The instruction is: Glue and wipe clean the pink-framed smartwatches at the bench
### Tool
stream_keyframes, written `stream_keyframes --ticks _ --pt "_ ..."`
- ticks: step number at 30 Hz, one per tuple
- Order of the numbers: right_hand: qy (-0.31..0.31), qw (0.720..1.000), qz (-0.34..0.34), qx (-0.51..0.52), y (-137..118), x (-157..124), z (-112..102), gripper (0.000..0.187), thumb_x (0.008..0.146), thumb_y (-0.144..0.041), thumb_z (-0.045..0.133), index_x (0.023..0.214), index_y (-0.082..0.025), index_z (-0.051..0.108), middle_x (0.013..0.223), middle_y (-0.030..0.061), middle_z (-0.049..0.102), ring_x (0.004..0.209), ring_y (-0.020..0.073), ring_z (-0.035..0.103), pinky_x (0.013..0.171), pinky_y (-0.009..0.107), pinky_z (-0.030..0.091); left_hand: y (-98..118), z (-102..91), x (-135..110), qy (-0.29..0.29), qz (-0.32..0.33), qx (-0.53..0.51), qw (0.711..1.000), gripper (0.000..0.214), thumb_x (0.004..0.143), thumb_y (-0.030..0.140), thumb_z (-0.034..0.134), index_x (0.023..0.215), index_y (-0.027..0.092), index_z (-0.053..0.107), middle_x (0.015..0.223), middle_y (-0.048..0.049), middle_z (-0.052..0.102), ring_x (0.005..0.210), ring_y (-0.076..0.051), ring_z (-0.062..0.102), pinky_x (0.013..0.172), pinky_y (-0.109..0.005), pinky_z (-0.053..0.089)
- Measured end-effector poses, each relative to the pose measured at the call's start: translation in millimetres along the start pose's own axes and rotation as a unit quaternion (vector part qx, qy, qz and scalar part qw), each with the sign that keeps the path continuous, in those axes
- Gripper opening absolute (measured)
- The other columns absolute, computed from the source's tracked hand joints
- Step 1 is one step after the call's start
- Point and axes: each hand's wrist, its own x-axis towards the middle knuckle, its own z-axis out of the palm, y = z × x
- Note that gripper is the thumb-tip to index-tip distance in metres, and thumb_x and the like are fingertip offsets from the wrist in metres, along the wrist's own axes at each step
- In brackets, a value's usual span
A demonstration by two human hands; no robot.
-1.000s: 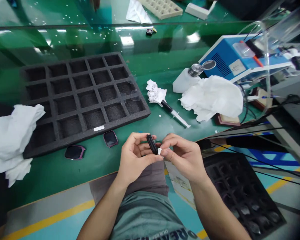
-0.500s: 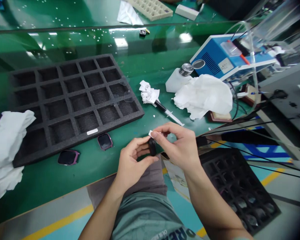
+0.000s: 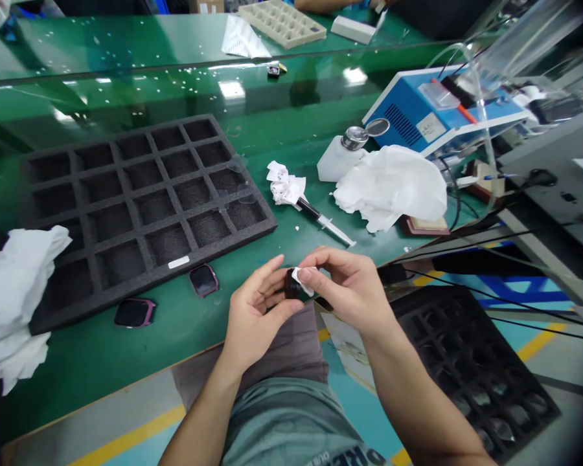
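My left hand [image 3: 257,307] grips a small black watch case [image 3: 293,287] between thumb and fingers, above the table's front edge. A piece of white wiping cloth [image 3: 302,282] is pinched in my right hand [image 3: 344,285] and pressed against the dark face of the case. Part of the case is hidden by the cloth and my fingers. Left of my hands, two smartwatches with purple frames, one nearer [image 3: 204,280] and one farther left [image 3: 134,312], lie on the green table [image 3: 175,349].
A black foam tray [image 3: 175,249] with square compartments fills the left. Beyond my hands lie a syringe [image 3: 333,230], crumpled paper [image 3: 285,184], a white dispenser bottle [image 3: 337,158] and white cloths [image 3: 393,184]. A blue machine [image 3: 408,110] stands back right; a filled tray [image 3: 471,362] sits low right.
The case has turned in my left hand, so its broad dark face shows. My right hand has brought the white cloth from its top edge down over that face.
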Motion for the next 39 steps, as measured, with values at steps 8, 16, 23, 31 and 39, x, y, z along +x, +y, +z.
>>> stream_keyframes --ticks 8,16,23,31,39 --pt "-0.001 0.991 -0.105 -0.086 -13 -15 -7 0.007 0.089 -0.024 0.075 0.083 -0.024 0.075 0.077 0.0018 0.072 0.071 0.0176 0.064 0.065 0.033 0.051 -2 -1.7 -3 -0.005 0.013 0.008 1.0 0.044 0.073 0.016 0.09 0.116 0.022 0.079 0.127 -0.0106 0.077 0.116 -0.027 0.073 0.106 -0.042 0.059" --pt "0.08 0.976 -0.134 -0.152 -5 5 2 0.01 0.089 -0.021 0.073 0.08 -0.024 0.075 0.074 0.0011 0.07 0.07 0.0172 0.061 0.066 0.033 0.051 -4 -5.2 -6 -0.037 0.07 0.01 0.997 0.044 0.077 0.012 0.086 0.119 0.026 0.078 0.133 -0.0081 0.075 0.128 -0.026 0.069 0.111 -0.039 0.057" --pt "0.133 0.976 -0.06 -0.16 3 12 -16 0.012 0.087 -0.03 0.075 0.079 -0.021 0.074 0.074 0.0015 0.073 0.068 0.0166 0.062 0.068 0.032 0.051 2 -5.9 -4 -0.035 0.013 -0.034 0.999 0.042 0.089 0.034 0.08 0.128 0.021 0.072 0.135 -0.0139 0.073 0.123 -0.03 0.072 0.101 -0.04 0.062" --pt "-0.078 0.955 -0.138 -0.251 -19 100 20 0.008 0.086 -0.026 0.071 0.086 -0.02 0.076 0.079 0.0031 0.075 0.073 0.0177 0.063 0.071 0.031 0.048 -1 -9.8 -6 0.021 -0.034 -0.087 0.995 0.069 0.091 0.056 0.072 0.148 0.022 0.053 0.134 -0.0163 0.071 0.107 -0.03 0.078 0.087 -0.037 0.064" --pt "-0.203 0.873 -0.175 -0.408 -35 188 44 0.024 0.088 -0.019 0.066 0.108 -0.018 0.079 0.093 0.0052 0.076 0.08 0.0177 0.065 0.075 0.028 0.045 0 -12.3 -8 0.003 -0.01 -0.072 0.997 0.074 0.084 0.042 0.083 0.147 0.024 0.05 0.141 -0.015 0.066 0.096 -0.019 0.076 0.088 -0.033 0.058"
